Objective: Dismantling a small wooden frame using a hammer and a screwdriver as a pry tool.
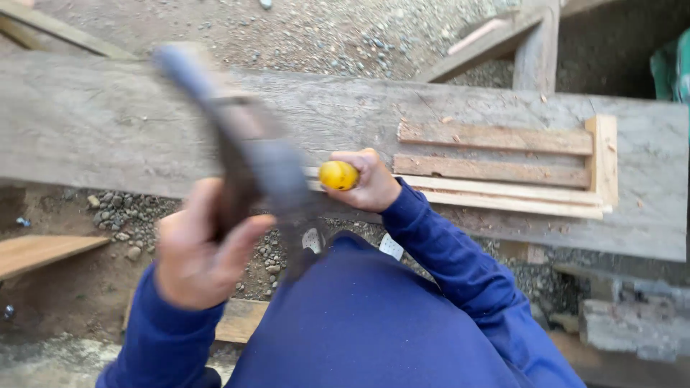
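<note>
Blurred hammer (244,154), gripped in the left hand (194,248), slants up-left; right hand (363,179) clamps a yellow-handled tool (338,174) on a grey plank (108,122) above gravel (323,32).

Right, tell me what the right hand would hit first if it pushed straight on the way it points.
Probably the thin pale wood strip on the wide plank: the right hand with its yellow-handled tool already points at its near end, though depth is unclear.

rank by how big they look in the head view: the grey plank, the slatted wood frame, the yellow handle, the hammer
1. grey plank, spans the whole picture
2. slatted wood frame and hammer in the left hand: unsure, since the hammer is blurred and close to the camera
3. yellow handle, in the right hand
</note>
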